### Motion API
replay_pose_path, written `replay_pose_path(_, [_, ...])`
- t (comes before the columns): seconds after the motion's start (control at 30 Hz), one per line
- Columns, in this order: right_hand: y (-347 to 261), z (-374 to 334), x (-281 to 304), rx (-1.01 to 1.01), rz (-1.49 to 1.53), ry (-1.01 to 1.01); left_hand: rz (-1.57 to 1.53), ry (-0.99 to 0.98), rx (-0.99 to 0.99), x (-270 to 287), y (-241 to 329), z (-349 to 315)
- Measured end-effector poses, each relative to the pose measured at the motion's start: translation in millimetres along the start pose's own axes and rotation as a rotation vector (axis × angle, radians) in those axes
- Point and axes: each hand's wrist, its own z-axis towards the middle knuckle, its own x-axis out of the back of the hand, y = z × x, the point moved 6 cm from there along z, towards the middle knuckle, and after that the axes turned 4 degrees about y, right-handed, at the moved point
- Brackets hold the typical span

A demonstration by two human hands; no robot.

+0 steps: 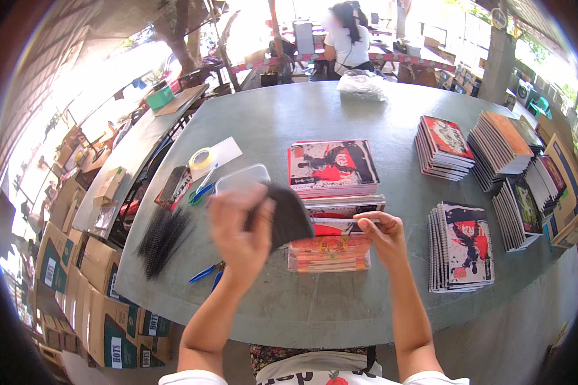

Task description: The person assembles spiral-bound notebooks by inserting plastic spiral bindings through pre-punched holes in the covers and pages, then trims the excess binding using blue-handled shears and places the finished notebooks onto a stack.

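Observation:
My left hand [241, 224], blurred by motion, is closed on a dark, curved flat piece [286, 217] whose kind I cannot make out. Thumb and fingers of my right hand [385, 234] pinch the right edge of a red, white and black notebook [334, 228] in front of me. Just beyond it lies a stack of notebooks [334, 167] with a red and black figure on the cover. Nearer to me is a bundle with an orange patterned cover [331, 253]. To the left of my left hand lie black plastic binding coils [164, 237].
Stacked spiral notebooks [462, 247] line the table's [289, 321] right side, with others [440, 146] behind. At left lie a tape roll [201, 158], a clear plastic container [247, 174] and a blue tool [203, 274]. Cardboard boxes [115, 327] stand lower left. A person [350, 45] sits beyond.

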Motion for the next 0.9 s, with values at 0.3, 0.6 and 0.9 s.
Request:
replay_pose_path(0.3, [-1.8,4.6,-3.0,0.090,0.071,0.059,-0.057,-0.231,0.014,-32.6,11.5,-19.7])
replay_pose_path(0.6, [-2.0,2.3,-3.7,0.067,0.170,0.037,-0.101,-0.547,-0.002,-62.5,32.1,-31.9])
replay_pose_path(0.9, [3.6,-3.7,-6.0,-0.032,0.373,0.037,-0.126,-0.289,-0.052,-54.4,48.7,0.9])
